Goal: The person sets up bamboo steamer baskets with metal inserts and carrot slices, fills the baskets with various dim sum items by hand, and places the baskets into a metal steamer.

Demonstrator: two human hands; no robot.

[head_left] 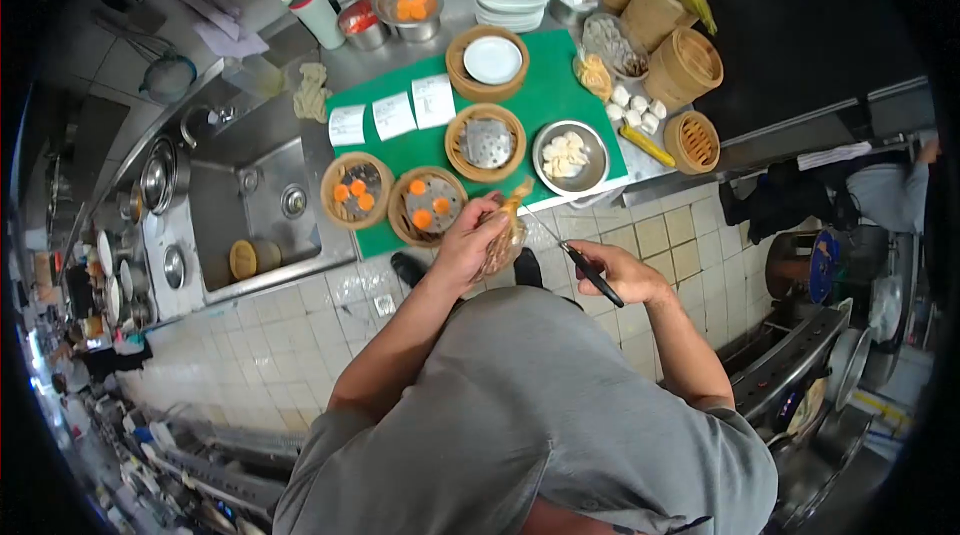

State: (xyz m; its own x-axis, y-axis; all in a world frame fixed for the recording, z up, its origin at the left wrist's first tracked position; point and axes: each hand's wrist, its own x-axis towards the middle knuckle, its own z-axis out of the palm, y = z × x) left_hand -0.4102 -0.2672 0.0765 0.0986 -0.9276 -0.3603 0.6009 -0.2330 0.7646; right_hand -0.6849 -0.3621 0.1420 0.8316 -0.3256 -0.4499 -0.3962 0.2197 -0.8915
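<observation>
Hands at work before a steel bench (350,60), viewed from above. The left hand (470,243) has its grip closed around a clear bag (505,240), gathered at the neck and filled with brownish contents. The bag is held just in front of the bench's near edge, its neck pointing toward the green mat (545,85). The right hand (622,273) has its grip clamped on a black-handled tool (596,277); the thin metal end points toward the bag, but whether the two touch cannot be told. On the mat, two round baskets, one at the left (328,180) and one beside it (394,210), contain orange pieces (421,219). A third basket (451,145) has a perforated disc (487,143) inside; a fourth (456,65), behind it, carries a white plate (493,60). A metal bowl (592,171) of pale pieces (566,155) stands near the mat's right end. Three paper slips (394,116) lie in a row toward the left; beyond them is a sink (225,205).
</observation>
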